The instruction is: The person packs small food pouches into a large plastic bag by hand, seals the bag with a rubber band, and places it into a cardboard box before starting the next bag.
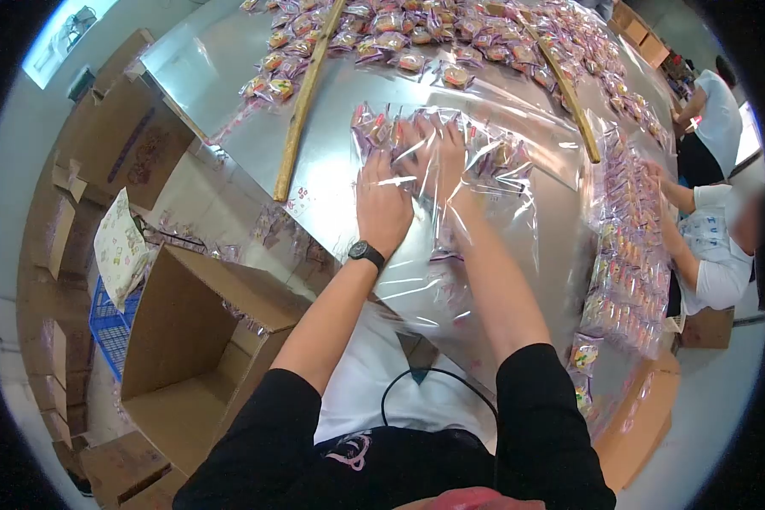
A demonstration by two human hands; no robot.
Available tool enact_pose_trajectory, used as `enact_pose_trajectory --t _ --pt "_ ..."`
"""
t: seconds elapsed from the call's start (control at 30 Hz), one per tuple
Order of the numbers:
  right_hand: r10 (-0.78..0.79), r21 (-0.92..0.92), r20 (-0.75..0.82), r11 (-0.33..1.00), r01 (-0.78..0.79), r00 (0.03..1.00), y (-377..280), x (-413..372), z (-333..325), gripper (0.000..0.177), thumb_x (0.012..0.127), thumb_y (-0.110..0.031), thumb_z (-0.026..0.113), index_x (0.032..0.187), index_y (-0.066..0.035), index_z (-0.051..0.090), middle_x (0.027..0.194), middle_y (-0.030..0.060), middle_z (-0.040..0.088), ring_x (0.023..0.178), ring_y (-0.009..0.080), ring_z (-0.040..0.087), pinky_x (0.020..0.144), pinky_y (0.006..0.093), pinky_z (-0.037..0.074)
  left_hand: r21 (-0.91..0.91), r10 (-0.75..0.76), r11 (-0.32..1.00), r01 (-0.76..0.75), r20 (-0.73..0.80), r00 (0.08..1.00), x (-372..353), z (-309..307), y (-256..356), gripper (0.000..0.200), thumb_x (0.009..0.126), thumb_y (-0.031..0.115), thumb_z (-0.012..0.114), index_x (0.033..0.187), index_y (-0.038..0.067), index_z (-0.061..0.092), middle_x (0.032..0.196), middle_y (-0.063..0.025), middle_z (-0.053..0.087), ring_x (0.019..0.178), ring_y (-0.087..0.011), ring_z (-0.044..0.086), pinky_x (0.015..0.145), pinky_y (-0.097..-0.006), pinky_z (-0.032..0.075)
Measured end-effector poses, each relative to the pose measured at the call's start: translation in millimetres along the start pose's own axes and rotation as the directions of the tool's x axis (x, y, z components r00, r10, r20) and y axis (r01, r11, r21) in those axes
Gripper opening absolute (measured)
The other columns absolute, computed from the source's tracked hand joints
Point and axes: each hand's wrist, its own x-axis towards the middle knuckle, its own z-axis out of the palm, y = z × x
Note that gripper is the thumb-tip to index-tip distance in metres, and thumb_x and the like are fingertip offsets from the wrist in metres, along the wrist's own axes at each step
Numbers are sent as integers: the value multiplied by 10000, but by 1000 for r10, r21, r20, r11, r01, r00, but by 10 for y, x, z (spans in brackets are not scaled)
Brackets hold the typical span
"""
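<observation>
Nearest the person, at the lower left beside the tabletop (331, 144), an open cardboard box (187, 340) stands. On the shiny metal surface lies a clear plastic bag (476, 246), its mouth towards the person. The left hand (384, 204), with a black wristwatch (365, 252) on its wrist, lies flat on the film with fingers stretched out, gripping nothing. Just beside it the right hand (444, 157) reaches further along the bag, fingers also extended and pressing on a row of small wrapped packets (378, 127) at the bag's far end. Whether this hand is inside the film cannot be told. Beyond, two wooden slats (304, 102) (569, 93) frame a spread of loose packets (399, 34). At the right, another person's hand (659, 174) rests on a filled bag (629, 255).
</observation>
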Motion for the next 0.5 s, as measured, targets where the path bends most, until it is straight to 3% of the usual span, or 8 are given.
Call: enact_pose_trajectory --t 0.03,0.13,0.17,0.3,0.4,0.5 --pt "7 -13 -89 1000 -9 996 -1 -9 63 568 804 -363 742 1325 -147 675 1281 173 686 1251 386 592 1130 533 373 26 17 1000 -17 15 1000 -3 13 -46 659 864 65 633 1451 -114 392 1478 -303 457 1407 -450 402 1217 -504 293" --pt "43 -38 -82 998 -46 996 -26 17 145 583 781 -358 752 1328 -167 679 1275 170 685 1247 379 597 1105 526 396 58 -18 998 19 -8 1000 -39 -14 -47 667 886 99 595 1474 -120 368 1508 -297 440 1439 -442 376 1234 -502 271" --pt "16 -71 -159 997 -28 987 6 -1 227 581 766 -369 761 1303 -160 690 1231 143 698 1201 357 616 1058 516 422 15 -23 1000 23 7 1000 -64 -31 -73 690 904 142 569 1499 -125 342 1551 -290 408 1460 -435 357 1243 -505 252" --pt "144 -89 8 986 -142 990 -73 104 74 542 777 -389 762 1264 -157 706 1169 91 701 1162 310 609 1025 514 417 44 17 999 -19 36 999 -91 -44 -106 672 932 158 545 1520 -102 352 1582 -294 384 1464 -446 364 1237 -536 258" --pt "223 -149 94 967 -207 970 -155 185 67 514 814 -394 746 1269 -159 702 1212 92 689 1214 313 580 1057 517 392 145 35 989 -41 45 998 -130 -18 -83 640 946 161 541 1514 -85 377 1579 -290 392 1463 -456 369 1240 -549 253" --pt "261 -193 177 955 -227 949 -106 241 151 537 845 -413 726 1320 -170 670 1281 98 667 1259 328 555 1094 537 365 115 -66 993 42 218 974 -79 -66 -41 632 951 172 550 1507 -79 388 1587 -282 386 1473 -454 362 1248 -555 241"
